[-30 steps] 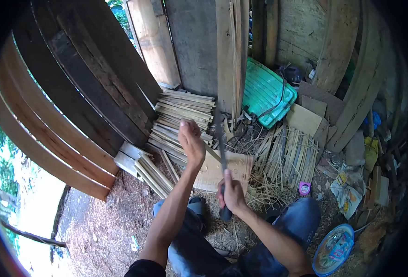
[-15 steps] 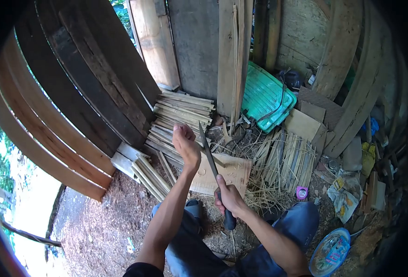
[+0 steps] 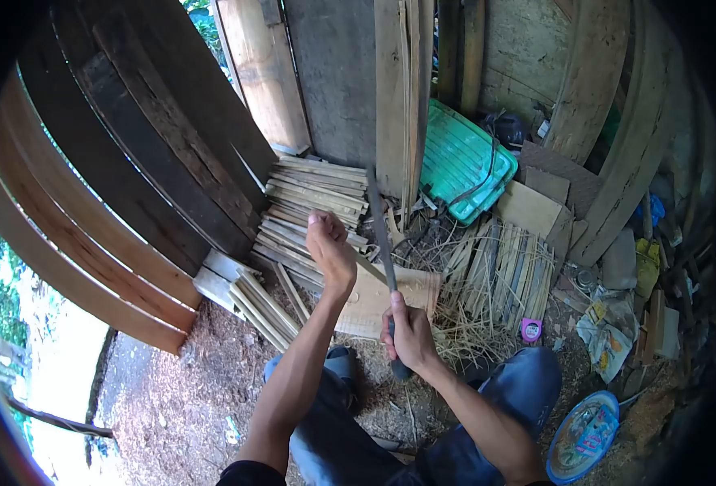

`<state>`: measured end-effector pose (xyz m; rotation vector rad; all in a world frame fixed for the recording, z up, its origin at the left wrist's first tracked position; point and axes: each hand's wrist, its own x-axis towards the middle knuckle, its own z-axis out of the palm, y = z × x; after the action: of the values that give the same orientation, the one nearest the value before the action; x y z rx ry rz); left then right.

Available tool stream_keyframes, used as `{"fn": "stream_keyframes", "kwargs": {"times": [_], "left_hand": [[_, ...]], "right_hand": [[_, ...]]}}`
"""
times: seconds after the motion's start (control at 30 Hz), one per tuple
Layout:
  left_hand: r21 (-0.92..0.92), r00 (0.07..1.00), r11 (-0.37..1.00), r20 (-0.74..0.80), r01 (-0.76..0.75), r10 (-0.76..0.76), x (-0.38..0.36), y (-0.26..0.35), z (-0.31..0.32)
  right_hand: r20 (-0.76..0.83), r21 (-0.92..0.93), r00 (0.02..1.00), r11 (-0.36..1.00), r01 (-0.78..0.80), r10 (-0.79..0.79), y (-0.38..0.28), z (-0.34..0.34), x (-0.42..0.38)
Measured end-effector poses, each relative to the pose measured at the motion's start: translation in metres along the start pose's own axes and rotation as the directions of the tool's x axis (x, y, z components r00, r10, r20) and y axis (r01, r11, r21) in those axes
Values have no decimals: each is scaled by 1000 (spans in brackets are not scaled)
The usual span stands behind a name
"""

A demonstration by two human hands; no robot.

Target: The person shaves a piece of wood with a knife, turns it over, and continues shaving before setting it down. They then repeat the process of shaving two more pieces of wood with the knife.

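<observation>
My right hand [image 3: 411, 328] is wrapped round the dark handle of a long knife [image 3: 382, 231], its thumb along the top. The blade points up and away from me. To its left, my left hand [image 3: 330, 249] is closed on a thin bamboo strip [image 3: 371, 269], which slants down to the right and crosses behind the blade in this view. Below both hands a flat wooden board [image 3: 414, 296] lies on the ground between my feet. Just beyond my left hand is a stack of split bamboo strips [image 3: 317, 185].
More strips lean at the left [image 3: 262, 312]. A second pile [image 3: 507, 271] lies right, beside shavings [image 3: 467, 340] and a pink tape measure [image 3: 531, 330]. A green plastic lid [image 3: 467, 166] rests against the back wall. A blue-rimmed basin [image 3: 558, 441] stands by my right knee.
The right hand has moved slightly up and right, and the knife has swung right, away from the left hand. The left hand is nearly where it was, still holding the strip.
</observation>
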<state>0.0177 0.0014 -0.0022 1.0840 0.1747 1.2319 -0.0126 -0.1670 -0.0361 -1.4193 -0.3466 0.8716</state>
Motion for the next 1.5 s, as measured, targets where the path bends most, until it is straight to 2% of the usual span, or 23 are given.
{"fn": "stream_keyframes", "kwargs": {"times": [0.03,0.1,0.13,0.17,0.23,0.33,0.37,0.43,0.47,0.5,0.63,0.73,0.77,0.83,0.87,1.03,1.1,1.17,1.23,1.37,1.43,1.47,1.5], "left_hand": [[3,1000,1000,-3,3,-3,-3,-2,1],[79,1000,997,20,-5,3,-5,-4,8],[129,972,992,-232,-2,32,-4,-5,12],[117,994,993,-98,-26,38,0,0,6],[73,999,997,-37,36,-33,4,2,3],[79,1000,997,-6,3,-3,4,-2,3],[82,1000,997,-11,12,-11,0,-3,4],[64,1000,998,7,-10,9,-2,-1,10],[71,997,997,-66,-27,32,-1,2,9],[76,988,996,-142,-42,53,0,5,5],[21,998,1000,-55,9,-8,7,7,-2],[31,999,1000,-48,4,-3,0,5,-2],[36,1000,999,-5,-17,17,-1,5,1],[61,999,998,19,-33,32,-5,6,2],[76,999,997,-28,-24,26,-3,7,-1],[67,997,997,-64,-28,32,-3,5,-1],[104,996,994,-76,-44,52,-5,1,-3],[88,996,995,-69,-52,58,-2,4,-3],[80,992,993,-86,-85,92,8,4,-14],[42,991,999,-134,-12,18,12,3,-17],[61,994,997,-102,-41,47,6,3,-11],[87,998,996,-52,-33,37,2,5,-8],[87,998,995,-41,-38,42,4,4,-8]], "right_hand": [[-39,9,991,992,127,-126,3,1,1],[-12,-19,997,997,71,-72,17,-2,5],[19,17,990,990,-141,140,16,-4,7],[57,45,936,936,-349,346,14,-6,8],[61,4,945,946,-323,322,0,-9,4],[7,56,1000,998,-23,23,2,-6,1],[5,56,999,998,-33,33,10,-8,1],[31,-55,994,993,-107,108,20,-7,5],[50,-31,921,922,-385,386,19,-7,9],[47,-27,925,926,-377,378,15,-8,10],[76,72,947,945,-318,312,3,-8,6],[-72,20,982,985,174,-172,15,-3,10],[-68,27,983,984,174,-172,18,-2,12],[48,-104,944,941,-321,327,17,-7,16],[46,-8,921,922,-387,387,22,-10,18],[20,-167,971,959,-230,237,24,-6,12],[-40,-434,986,892,127,-160,38,-1,10],[-18,-225,957,931,-287,290,46,-7,16],[18,-263,949,917,-300,316,38,-16,22],[38,-125,959,953,-275,281,21,-9,14],[-68,-385,979,910,153,-193,52,-5,21],[-75,-434,996,901,3,-40,57,-8,23],[-77,-427,996,904,11,-49,58,-11,26]]}}
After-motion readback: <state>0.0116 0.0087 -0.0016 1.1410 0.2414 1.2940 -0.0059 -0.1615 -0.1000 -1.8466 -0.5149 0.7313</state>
